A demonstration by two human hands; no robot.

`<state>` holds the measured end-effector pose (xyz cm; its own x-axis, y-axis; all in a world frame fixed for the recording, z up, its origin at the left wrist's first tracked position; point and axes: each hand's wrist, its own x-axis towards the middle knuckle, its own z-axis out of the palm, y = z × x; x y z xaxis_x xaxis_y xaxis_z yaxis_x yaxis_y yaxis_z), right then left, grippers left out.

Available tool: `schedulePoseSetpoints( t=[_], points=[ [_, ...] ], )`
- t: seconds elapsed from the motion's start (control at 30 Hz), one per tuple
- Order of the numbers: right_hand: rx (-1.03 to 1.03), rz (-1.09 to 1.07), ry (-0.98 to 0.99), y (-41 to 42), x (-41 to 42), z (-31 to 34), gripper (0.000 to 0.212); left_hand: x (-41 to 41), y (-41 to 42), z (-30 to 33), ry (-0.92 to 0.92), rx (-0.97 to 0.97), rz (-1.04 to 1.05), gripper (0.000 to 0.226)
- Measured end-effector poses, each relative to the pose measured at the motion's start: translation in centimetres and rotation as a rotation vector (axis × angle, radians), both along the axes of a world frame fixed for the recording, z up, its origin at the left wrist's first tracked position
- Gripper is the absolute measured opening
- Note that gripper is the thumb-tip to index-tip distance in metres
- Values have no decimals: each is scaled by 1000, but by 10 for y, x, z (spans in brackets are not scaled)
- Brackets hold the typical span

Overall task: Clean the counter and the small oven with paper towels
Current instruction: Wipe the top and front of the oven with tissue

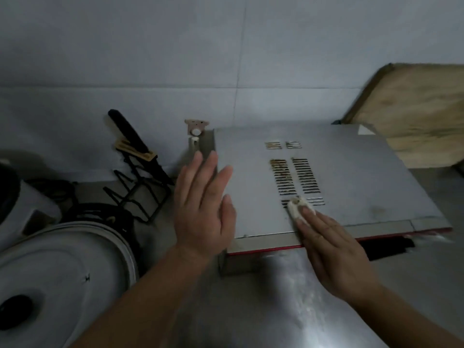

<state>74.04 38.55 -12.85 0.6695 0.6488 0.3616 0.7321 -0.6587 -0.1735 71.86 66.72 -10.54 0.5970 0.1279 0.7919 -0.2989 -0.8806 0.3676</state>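
- Two bare hands at work over the small oven [351,177], which sits on a steel counter [263,310] against a tiled wall
- far left: pot lid [65,267] and black wire rack [135,192] with a knife [140,146] in it, beside the oven, clear of the wiping
- left hand [203,207]: fingers straight and spread, holding nothing, at the oven's left edge; contact unclear
- oven top: flat sheet metal, stiff, likely smooth and slick; vent slots [295,175] look grimy and could snag soft paper
- paper towel [300,208]: small crumpled wad, light, soft, probably tears if dragged hard across slots
- right hand [334,249]: flat fingers press the wad at the lowest slots, not pinching
- best kept under the fingertips; brace the oven at its left side
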Motion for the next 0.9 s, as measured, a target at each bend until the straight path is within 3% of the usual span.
schedulePoseSetpoints(
  t=[0.13,0.27,0.4,0.53,0.73,0.9],
  points=[
    [25,-199,-10,-44,25,-1,45,21,-32,21,399,228,-107,59],
    [14,-415,24,-92,51,2,48,42,-75,19,723,698,-306,65],
    [49,-572,79,-129,66,0,49,68,-108,10,1040,767,-355,65],
    [109,-573,64,-134,71,-9,47,80,-115,13,1105,819,-343,66],
    [182,-703,117,-109,62,-7,44,81,-115,10,1049,793,-319,62],
    [222,-637,85,-79,23,-13,49,82,-113,9,1046,806,-341,62]
  ],
)
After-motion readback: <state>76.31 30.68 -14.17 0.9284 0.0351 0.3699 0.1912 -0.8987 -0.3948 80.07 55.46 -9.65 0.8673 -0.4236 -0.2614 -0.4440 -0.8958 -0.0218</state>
